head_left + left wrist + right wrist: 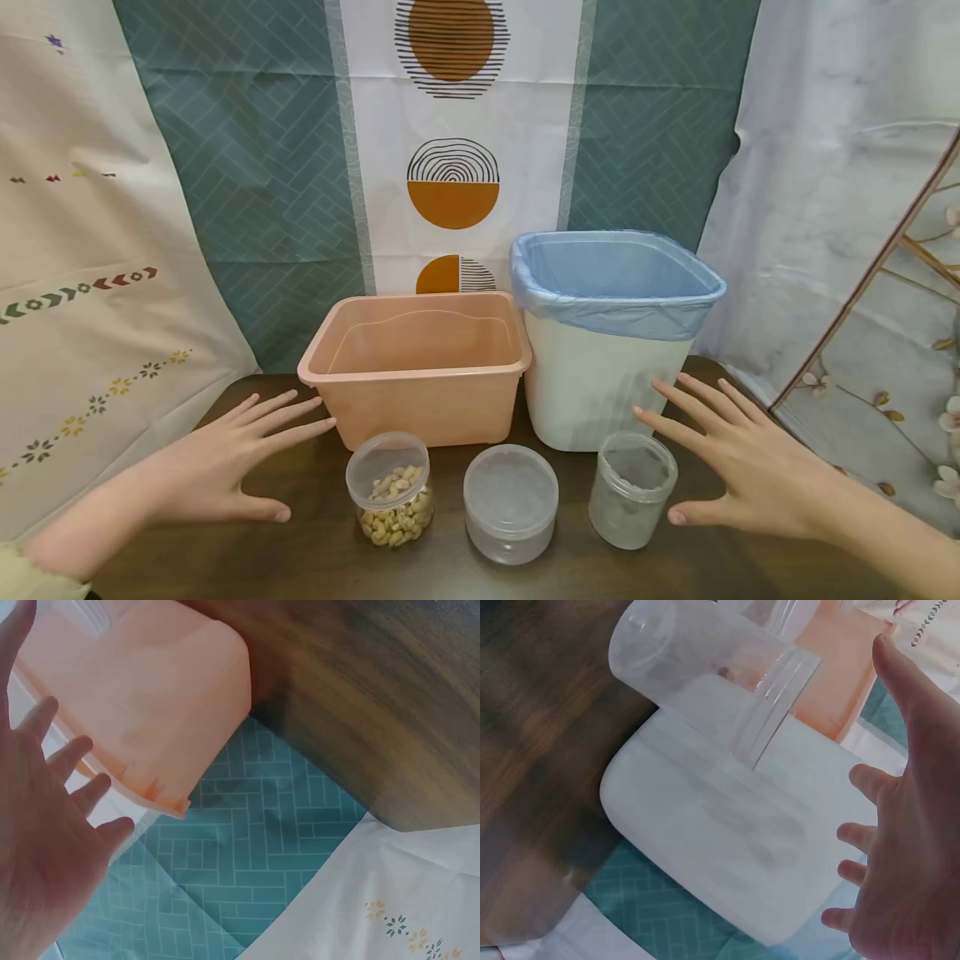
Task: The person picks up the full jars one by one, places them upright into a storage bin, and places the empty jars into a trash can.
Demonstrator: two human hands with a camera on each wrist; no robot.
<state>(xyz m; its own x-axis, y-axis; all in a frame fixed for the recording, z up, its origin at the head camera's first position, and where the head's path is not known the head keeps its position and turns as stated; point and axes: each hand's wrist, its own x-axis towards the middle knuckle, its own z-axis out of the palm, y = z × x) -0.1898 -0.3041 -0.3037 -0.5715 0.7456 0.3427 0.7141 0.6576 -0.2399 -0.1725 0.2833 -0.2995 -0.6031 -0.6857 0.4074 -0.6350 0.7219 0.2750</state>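
Both hands hover over the table with fingers spread and nothing in them. My left hand is left of a clear jar of cashews, in front of the pink tub. On the right, my right hand is close beside a clear jar without a lid, which looks to hold nothing. Between the two jars stands a shorter clear round container with a lid on top. The right wrist view shows the jar near my spread fingers, apart from them.
A white bin lined with a blue bag stands behind the right jar, next to the tub. Everything rests on a dark wooden table. Patterned cloths hang at the back and both sides.
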